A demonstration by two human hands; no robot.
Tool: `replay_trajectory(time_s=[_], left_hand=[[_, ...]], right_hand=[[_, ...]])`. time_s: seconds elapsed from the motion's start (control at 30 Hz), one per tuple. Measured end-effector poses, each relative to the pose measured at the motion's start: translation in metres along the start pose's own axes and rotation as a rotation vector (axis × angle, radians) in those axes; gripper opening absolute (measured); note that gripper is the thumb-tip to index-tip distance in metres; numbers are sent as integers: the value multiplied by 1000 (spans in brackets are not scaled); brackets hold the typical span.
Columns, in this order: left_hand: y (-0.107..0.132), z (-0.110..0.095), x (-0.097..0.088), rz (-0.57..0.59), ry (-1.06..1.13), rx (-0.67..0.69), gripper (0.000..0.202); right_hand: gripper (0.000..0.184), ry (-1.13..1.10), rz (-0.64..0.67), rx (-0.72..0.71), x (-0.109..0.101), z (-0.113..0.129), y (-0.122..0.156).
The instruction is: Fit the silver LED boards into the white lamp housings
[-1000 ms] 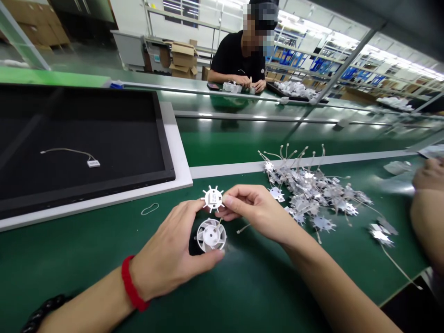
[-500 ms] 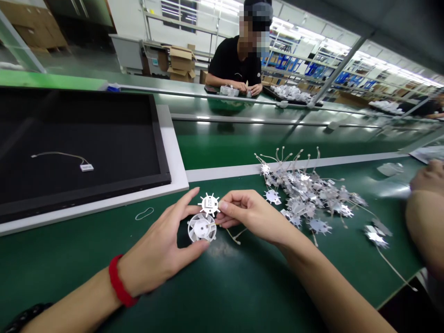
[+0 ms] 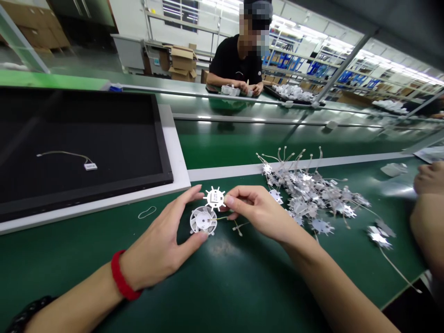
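At the far left a black tray (image 3: 121,120) is seen, with a short wired connector (image 3: 90,166) lying inside it. A loose rubber band (image 3: 147,212) lies on the green bench (image 3: 243,286) just in front of the tray. The left hand (image 3: 159,252) is curled around a white finned round housing (image 3: 203,220), which is gripped by its rim between thumb and forefinger, low over the bench. Whether it rests there cannot be told. Just above it, a small spiked white board (image 3: 214,198) is pinched at its edge by the thumb and forefinger of the right hand (image 3: 260,210), and its thin wire (image 3: 239,226) trails below. Both parts are judged light and stiff, but the fins and spikes look thin and easily bent, so a gentle grip at the edges is advised. Further right a pile of like boards (image 3: 308,194) is spread, and a co-worker's hand (image 3: 428,178) is seen at the border.
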State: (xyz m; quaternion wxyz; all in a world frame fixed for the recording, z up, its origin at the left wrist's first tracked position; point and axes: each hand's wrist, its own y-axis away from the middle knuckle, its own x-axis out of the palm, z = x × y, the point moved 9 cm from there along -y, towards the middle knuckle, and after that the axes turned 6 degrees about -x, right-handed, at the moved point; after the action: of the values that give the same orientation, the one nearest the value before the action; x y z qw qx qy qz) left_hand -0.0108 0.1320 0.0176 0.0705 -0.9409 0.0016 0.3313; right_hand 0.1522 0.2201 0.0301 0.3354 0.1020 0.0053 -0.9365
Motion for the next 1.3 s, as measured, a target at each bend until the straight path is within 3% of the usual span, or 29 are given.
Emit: replay_trajectory(time_s=[0.17, 0.37, 0.8, 1.0, 1.3], left_hand=[[-1, -3, -7, -84, -42, 85, 61], [-1, -2, -5, -130, -44, 183, 50], [-2, -2, 0, -64, -91, 146, 37], [-2, -2, 1, -47, -82, 114, 46], [-5, -4, 2, -25, -48, 109, 37]], right_hand=[[23, 141, -15, -104, 2, 20, 6], [20, 199, 56, -79, 12, 17, 7], [28, 258, 137, 150, 22, -2, 9], [29, 272, 143, 185, 22, -6, 11], [30, 286, 145, 212, 24, -8, 13]])
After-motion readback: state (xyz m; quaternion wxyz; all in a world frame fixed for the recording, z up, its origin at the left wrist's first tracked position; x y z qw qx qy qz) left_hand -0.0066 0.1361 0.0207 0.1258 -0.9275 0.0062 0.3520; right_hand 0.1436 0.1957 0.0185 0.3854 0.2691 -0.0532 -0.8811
